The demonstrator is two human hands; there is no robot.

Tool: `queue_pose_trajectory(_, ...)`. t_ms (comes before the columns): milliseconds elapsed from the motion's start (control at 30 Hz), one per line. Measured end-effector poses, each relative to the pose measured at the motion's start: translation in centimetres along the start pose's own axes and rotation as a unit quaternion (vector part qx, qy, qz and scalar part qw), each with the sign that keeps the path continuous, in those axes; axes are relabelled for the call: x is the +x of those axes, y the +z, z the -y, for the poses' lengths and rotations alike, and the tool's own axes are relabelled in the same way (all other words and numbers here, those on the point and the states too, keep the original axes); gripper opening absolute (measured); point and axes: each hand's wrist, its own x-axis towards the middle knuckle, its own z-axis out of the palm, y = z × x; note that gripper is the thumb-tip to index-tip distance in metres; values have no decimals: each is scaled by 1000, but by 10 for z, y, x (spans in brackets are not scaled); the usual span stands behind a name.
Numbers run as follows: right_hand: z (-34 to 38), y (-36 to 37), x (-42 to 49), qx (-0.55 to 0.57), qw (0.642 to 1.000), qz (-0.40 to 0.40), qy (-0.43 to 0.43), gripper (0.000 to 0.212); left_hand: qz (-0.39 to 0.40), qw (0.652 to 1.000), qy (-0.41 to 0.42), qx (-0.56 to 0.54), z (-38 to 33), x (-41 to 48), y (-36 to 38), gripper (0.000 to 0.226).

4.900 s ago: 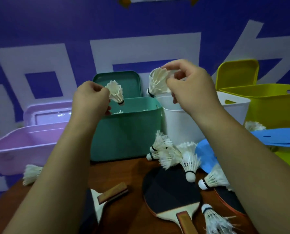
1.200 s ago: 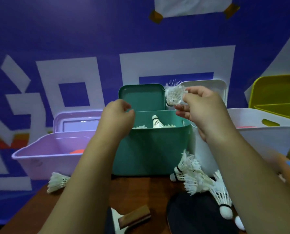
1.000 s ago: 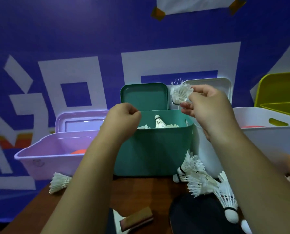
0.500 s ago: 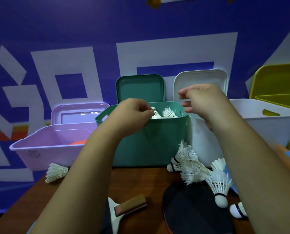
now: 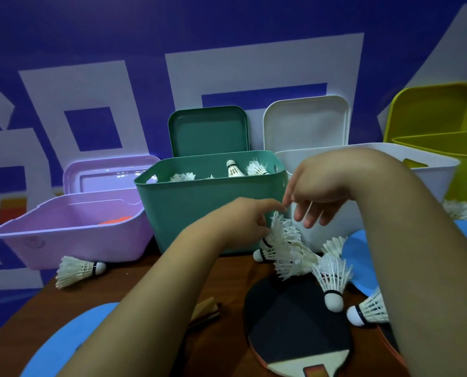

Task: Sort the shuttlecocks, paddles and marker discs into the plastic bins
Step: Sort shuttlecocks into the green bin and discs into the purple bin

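Note:
My left hand (image 5: 247, 225) reaches down to a pile of white shuttlecocks (image 5: 289, 253) on the table in front of the teal bin (image 5: 199, 208). Its thumb and index finger pinch the feathers of the nearest shuttlecock (image 5: 270, 240), which still lies on the pile. My right hand (image 5: 316, 191) hovers just above and right of the pile with fingers hanging loose and holding nothing. Several shuttlecocks (image 5: 235, 170) lie inside the teal bin. A black paddle (image 5: 295, 325) lies in front of the pile.
A purple bin (image 5: 71, 235) holding an orange disc (image 5: 115, 220) stands left; a white bin (image 5: 434, 170) and a yellow bin (image 5: 444, 148) stand right. One shuttlecock (image 5: 77, 269) lies under the purple bin's edge. Blue discs (image 5: 363, 257) lie right and lower left (image 5: 63, 338).
Both hands dropped their shuttlecocks into the teal bin, then came down and toward me. My left hand now pinches a shuttlecock in the pile on the table.

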Motion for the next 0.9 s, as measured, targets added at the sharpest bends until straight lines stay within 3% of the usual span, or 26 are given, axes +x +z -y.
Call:
queue_pose_trajectory(267, -13, 18, 16, -79, 993, 90, 23, 44, 5, 996, -19, 82, 0, 1, -5, 21)
queue_pose_trajectory(367, -13, 24, 21, -101, 986, 129, 25, 51, 6, 996, -21, 85, 3, -3, -20, 19)
queue_pose_trajectory(567, -15, 35, 34, -110, 981, 154, 47, 29, 52, 992, -61, 101, 14, -21, -48, 16)
queue_pose_trajectory(733, -13, 45, 42, -159, 969, 177, 66, 35, 81, 989, -79, 98, 16, -30, -55, 12)
queue_pose_trajectory(900, -17, 43, 47, -152, 977, 129, 76, 31, 83, 990, -73, 87, 13, -30, -57, 13)
